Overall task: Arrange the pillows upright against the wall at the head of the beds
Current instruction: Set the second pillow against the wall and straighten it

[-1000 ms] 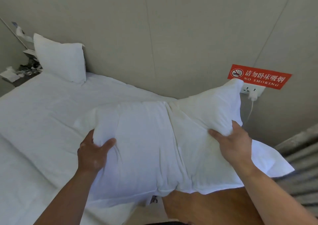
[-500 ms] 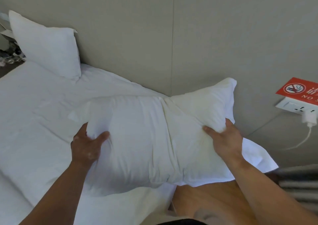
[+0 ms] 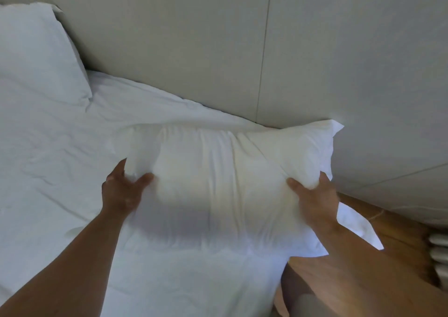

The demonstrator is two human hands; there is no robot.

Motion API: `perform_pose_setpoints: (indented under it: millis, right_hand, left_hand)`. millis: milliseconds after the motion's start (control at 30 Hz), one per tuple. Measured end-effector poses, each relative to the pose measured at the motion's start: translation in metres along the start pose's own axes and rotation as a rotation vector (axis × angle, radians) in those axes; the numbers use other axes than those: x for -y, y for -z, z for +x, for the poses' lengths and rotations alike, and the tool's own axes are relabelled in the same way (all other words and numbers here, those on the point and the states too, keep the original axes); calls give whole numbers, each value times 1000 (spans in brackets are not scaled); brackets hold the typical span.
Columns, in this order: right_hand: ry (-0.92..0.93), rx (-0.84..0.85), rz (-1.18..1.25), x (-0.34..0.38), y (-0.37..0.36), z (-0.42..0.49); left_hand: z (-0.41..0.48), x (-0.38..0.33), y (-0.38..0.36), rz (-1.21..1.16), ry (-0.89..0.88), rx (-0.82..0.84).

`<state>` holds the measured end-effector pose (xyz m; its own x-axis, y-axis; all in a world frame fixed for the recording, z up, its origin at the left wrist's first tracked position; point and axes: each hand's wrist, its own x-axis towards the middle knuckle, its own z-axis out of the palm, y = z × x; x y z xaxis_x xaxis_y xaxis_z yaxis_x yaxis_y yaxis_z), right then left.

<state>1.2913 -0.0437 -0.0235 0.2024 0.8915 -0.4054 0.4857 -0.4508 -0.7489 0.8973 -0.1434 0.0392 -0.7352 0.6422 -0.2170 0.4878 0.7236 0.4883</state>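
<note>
I hold a white pillow (image 3: 218, 183) with both hands near the right end of the bed (image 3: 48, 159). My left hand (image 3: 123, 190) grips its left side, fingers pressed into the fabric. My right hand (image 3: 315, 195) grips its right side. The pillow's far right corner touches the beige wall (image 3: 218, 38); whether the pillow rests on the sheet or is held just above it is unclear. A second white pillow (image 3: 36, 50) stands upright against the wall at the far left, partly cut off by the frame edge.
White wrinkled sheets cover the bed. A wooden floor or bed-side surface (image 3: 363, 280) shows at the lower right. Light ribbed fabric or a radiator-like edge (image 3: 438, 256) sits at the far right border.
The pillow has moved forward and down toward the wall, its corner now touching it. The view has shifted left; the red sign and wall socket are out of frame.
</note>
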Motion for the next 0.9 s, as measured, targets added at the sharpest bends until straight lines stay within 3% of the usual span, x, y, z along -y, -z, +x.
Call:
perform_pose_setpoints:
  millis: [133,233,300,400,467,533,600,733,900]
  right_hand:
    - [-129,38,-119,-28,-6,26]
    - [-209,120,-357,-42,-7,39]
    - [-164,79,-536,-36,-7,41]
    - [155,23,-750,-10,-8,49]
    - [334,182,-879,14,-14,64]
    - [336,420,-937,40,-27,87]
    - [285,579,-944,66,-42,112]
    - [274,718,-993,94,-73,159]
    - [203,819,-1016,75,-101,199]
  left_hand:
    - [43,30,-23,60,146,172]
    - [73,66,-50,112,262,276]
    - [74,50,-58,240,297,266]
    - [77,8,-62,400,116,221]
    - [94,-13,-67,482,-125,344]
    - [122,-30,-75,552,-271,552]
    - [148,-48,-78,585,-283,680]
    - [195,-62,-89,575,-253,775]
    - [238,-55,-119,705,-281,902]
